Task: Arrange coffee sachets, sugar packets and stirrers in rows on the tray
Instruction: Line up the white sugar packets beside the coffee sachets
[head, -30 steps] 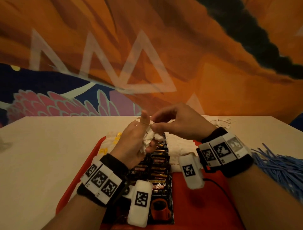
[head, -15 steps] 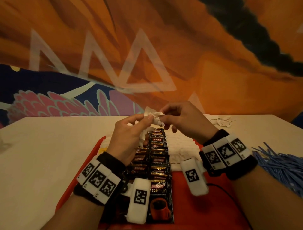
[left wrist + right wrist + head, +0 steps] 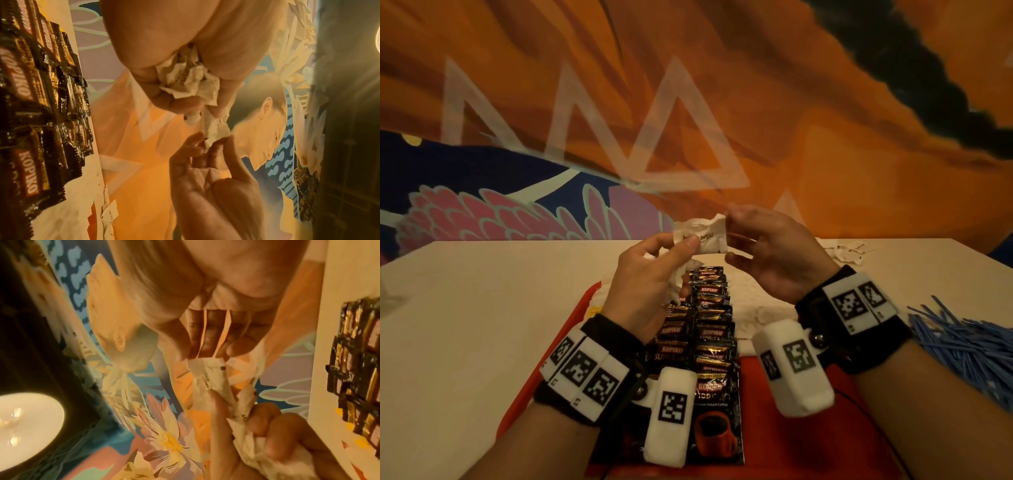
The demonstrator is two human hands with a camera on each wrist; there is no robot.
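Observation:
Both hands are raised above the red tray [image 3: 541,370]. My left hand [image 3: 654,274] grips a crumpled bunch of white sugar packets [image 3: 189,81] in its palm and pinches one end of a single sugar packet [image 3: 703,233]. My right hand [image 3: 756,246] pinches the other end of that packet [image 3: 207,376] between thumb and fingertips. Two columns of dark Kopiko coffee sachets [image 3: 709,329] run down the tray's middle. White sugar packets [image 3: 760,308] lie in a row to their right. Blue stirrers [image 3: 962,342] are heaped on the table at the right.
A few loose white packets [image 3: 849,251] lie on the pale table [image 3: 465,325] at the far right. A painted mural wall [image 3: 688,102] rises just behind the table's back edge. The tray's near right part [image 3: 791,445] shows bare red.
Both hands have risen higher above the sachets. The right hand has drawn one sugar packet out of the left hand's bunch, and it is now stretched between the two hands.

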